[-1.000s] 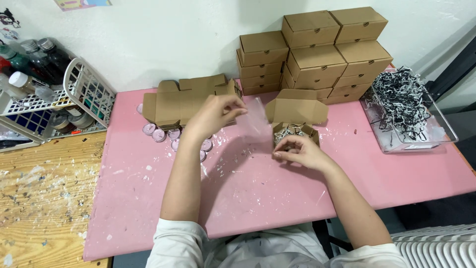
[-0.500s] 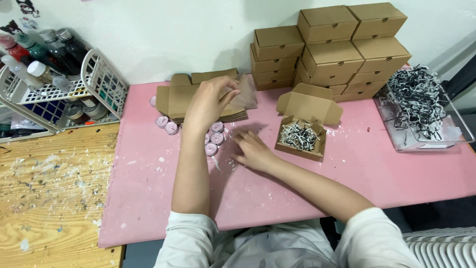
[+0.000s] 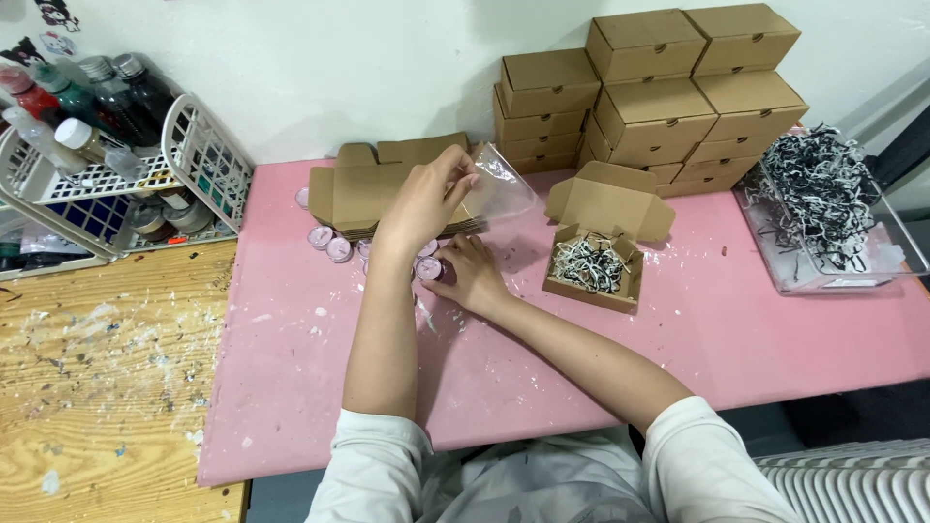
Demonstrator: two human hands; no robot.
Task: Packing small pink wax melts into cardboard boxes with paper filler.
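Note:
My left hand [image 3: 423,199] is raised over the pink mat [image 3: 291,368] and pinches a clear plastic bag [image 3: 504,184] by its edge. Under it, my right hand [image 3: 465,274] rests on the mat with its fingers closed on one small pink round jar [image 3: 429,268]. More of these pink jars [image 3: 329,244] lie in a loose group to the left. An open brown box [image 3: 593,260] filled with black-and-white paper shred stands just right of my right hand. A stack of flat unfolded cardboard boxes [image 3: 360,189] lies behind my left hand.
Closed brown boxes [image 3: 659,92] are piled against the wall at the back right. A clear tray of paper shred [image 3: 823,208] sits at the far right. White wire baskets with bottles [image 3: 107,155] stand at the left on a speckled wooden table [image 3: 97,387].
My right hand has moved left from the open box to the pink jars and closed on one. My left hand has lifted the clear bag higher.

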